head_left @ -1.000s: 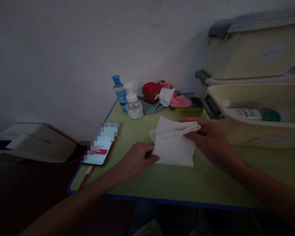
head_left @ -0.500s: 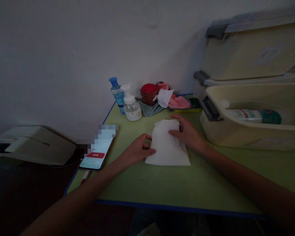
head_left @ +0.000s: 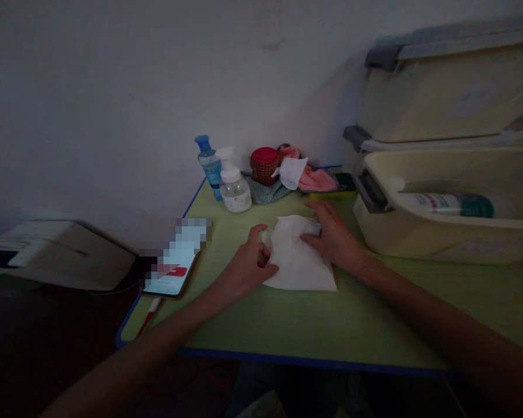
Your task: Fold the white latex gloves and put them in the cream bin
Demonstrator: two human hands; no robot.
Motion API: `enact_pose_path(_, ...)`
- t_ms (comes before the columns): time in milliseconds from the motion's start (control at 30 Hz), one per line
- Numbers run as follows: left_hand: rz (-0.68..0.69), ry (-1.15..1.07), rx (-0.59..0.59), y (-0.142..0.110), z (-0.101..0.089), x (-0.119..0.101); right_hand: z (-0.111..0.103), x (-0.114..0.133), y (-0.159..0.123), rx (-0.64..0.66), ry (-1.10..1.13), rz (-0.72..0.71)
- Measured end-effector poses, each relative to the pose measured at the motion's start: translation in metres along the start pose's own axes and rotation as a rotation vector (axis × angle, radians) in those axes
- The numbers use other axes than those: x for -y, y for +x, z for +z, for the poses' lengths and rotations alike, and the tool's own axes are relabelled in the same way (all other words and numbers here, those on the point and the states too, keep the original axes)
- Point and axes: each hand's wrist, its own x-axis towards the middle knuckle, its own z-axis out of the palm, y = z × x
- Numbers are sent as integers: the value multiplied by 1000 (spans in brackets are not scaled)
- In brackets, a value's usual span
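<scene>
A folded white cloth lies on the green tabletop in front of me, its upper edge creased and its lower edge spread flat. My left hand is at its left side, thumb on the fabric and fingers curled at the edge, where a small loose fold sticks out. On the upper right, my right hand pinches the cloth, with the thumb on top and the index finger stretched past the far edge. The other fingertips of both hands are partly hidden.
A phone with a red-and-white cable lies left. Behind stand a blue bottle, a clear pump bottle, a red-lidded basket and crumpled cloths. An opened cream storage box holding a bottle stands right.
The cloth's upper part has tilted right and its top edge has lowered slightly. My left hand's index finger has risen along the left edge; the right hand has shifted only slightly.
</scene>
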Motion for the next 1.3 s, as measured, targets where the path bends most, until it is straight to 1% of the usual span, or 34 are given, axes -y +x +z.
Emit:
enact_pose_path(67,74,113,-35,-2,1,1,-6,1,1,-34,-26,-70)
enact_pose_path(167,124,296,-80,-7,2,1,-23,8,-1,-51,-14,-220)
enact_pose_path(200,145,354,-99,-9,2,1,-31,12,-4,-35,-13,-277)
enact_pose_path(267,219,464,-160,-12,2,3,-44,21,-14,40,-41,-373)
enact_pose_path(367,417,616,-234,-15,1,7,-55,31,-37,155,-143,-501)
enact_pose_path(433,583,706,-207,-17,2,10,-56,32,-53,194,-236,-568)
enact_pose_path(500,731,785,-113,-18,3,12,-52,29,-66,204,-318,-609)
enact_pose_path(533,772,827,-54,-19,4,13,-50,27,-70,200,-349,-621)
enact_pose_path(600,779,903,46,-22,5,14,-46,21,-75,182,-391,-640)
enact_pose_path(633,760,931,77,-24,6,14,-45,19,-77,170,-407,-650)
enact_pose_path(700,721,956,102,-28,6,14,-43,18,-77,147,-436,-670)
enact_pose_path(800,703,952,98,-32,7,13,-43,19,-77,120,-476,-704)
enact_pose_path(867,700,933,75,-32,8,13,-44,21,-76,114,-516,-746)
enact_pose_path(1000,701,901,25,-27,11,10,-43,19,-70,170,-589,-822)
enact_pose_path(1133,717,944,43,-25,11,9,-43,12,-63,210,-553,-888)
enact_pose_path(1233,739,986,68,-28,8,12,-43,7,-60,233,-521,-879)
enact_pose_path(1300,747,994,79,-29,6,14,-43,5,-61,224,-481,-842)
